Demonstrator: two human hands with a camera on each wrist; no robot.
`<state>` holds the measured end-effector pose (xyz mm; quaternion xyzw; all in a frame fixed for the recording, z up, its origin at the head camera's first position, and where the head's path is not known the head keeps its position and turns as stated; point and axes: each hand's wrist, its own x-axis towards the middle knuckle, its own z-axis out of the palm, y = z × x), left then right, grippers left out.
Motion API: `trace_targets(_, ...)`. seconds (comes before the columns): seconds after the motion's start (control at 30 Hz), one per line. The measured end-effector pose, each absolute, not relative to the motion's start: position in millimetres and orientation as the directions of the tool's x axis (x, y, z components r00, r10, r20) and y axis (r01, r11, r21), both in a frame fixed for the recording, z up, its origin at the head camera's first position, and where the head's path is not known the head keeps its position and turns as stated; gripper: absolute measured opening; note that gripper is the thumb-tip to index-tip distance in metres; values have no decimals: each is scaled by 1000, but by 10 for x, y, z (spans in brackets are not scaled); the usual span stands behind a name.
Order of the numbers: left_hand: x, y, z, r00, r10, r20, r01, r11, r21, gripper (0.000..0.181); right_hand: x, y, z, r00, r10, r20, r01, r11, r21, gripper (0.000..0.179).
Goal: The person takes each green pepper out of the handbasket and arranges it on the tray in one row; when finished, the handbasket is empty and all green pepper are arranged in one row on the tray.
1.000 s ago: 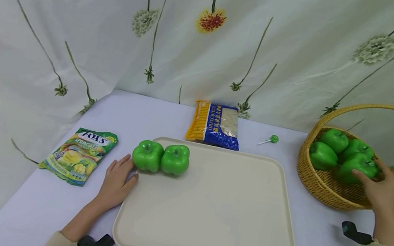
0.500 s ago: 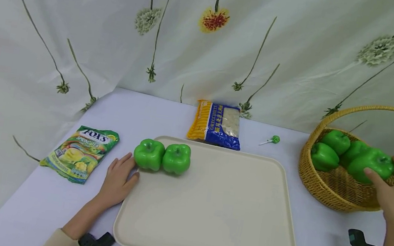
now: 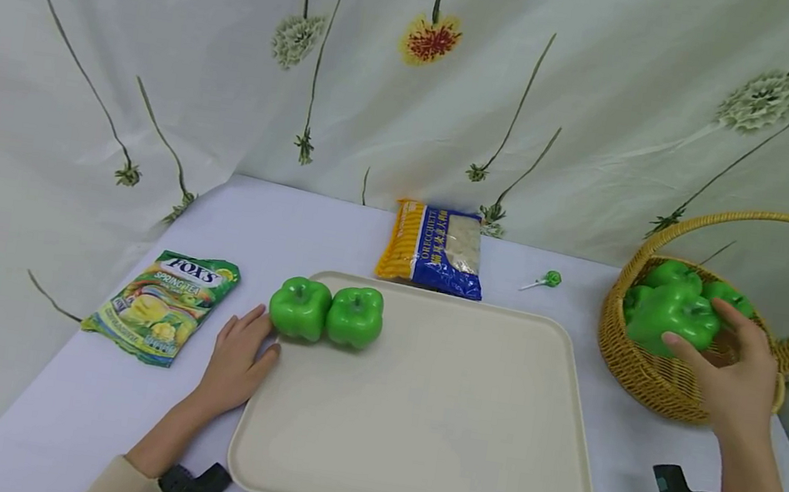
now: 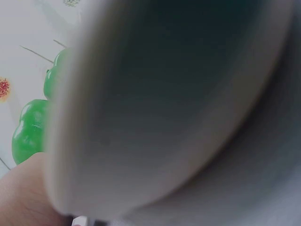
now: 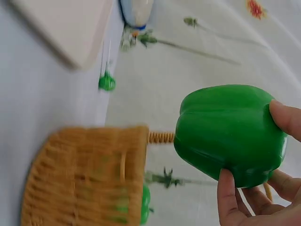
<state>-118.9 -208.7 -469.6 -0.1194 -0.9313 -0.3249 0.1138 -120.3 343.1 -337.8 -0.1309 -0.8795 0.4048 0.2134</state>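
My right hand [image 3: 740, 370] grips a green bell pepper [image 3: 674, 317] by its side, above the wicker basket [image 3: 655, 388]. In the right wrist view, thumb and fingers pinch this held pepper [image 5: 230, 129], clear of the basket's rim. More green peppers [image 3: 672, 274] lie inside the basket, partly hidden behind the held one. My left hand [image 3: 236, 362] rests with relaxed fingers at the left edge of the beige tray [image 3: 428, 436]. Beside its fingertips, two green peppers [image 3: 299, 308] sit side by side on the tray's far left corner. A large blurred shape blocks most of the left wrist view.
Behind the tray lies a blue and yellow pasta bag [image 3: 435, 248], with a green lollipop [image 3: 550, 279] to its right. A green Fox's candy bag [image 3: 162, 306] lies left of the left hand. The basket's tall handle [image 3: 770, 216] arches over its opening.
My right hand has raised one pepper from among those in the basket, swinging first right, then back left and nearer the tray. The left hand has stayed in place.
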Motion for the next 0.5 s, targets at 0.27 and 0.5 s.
trace_targets(0.27, -1196, -2093, -4697, -948, 146, 284, 290, 762, 579, 44, -1273, 2856, -3448, -921, 166, 353, -175, 633, -754, 70)
trace_targets(0.5, -1192, -2087, -4683, -948, 144, 285, 290, 759, 582, 44, -1353, 2322, -3453, -943, -16, 332, -282, 569, -773, 70)
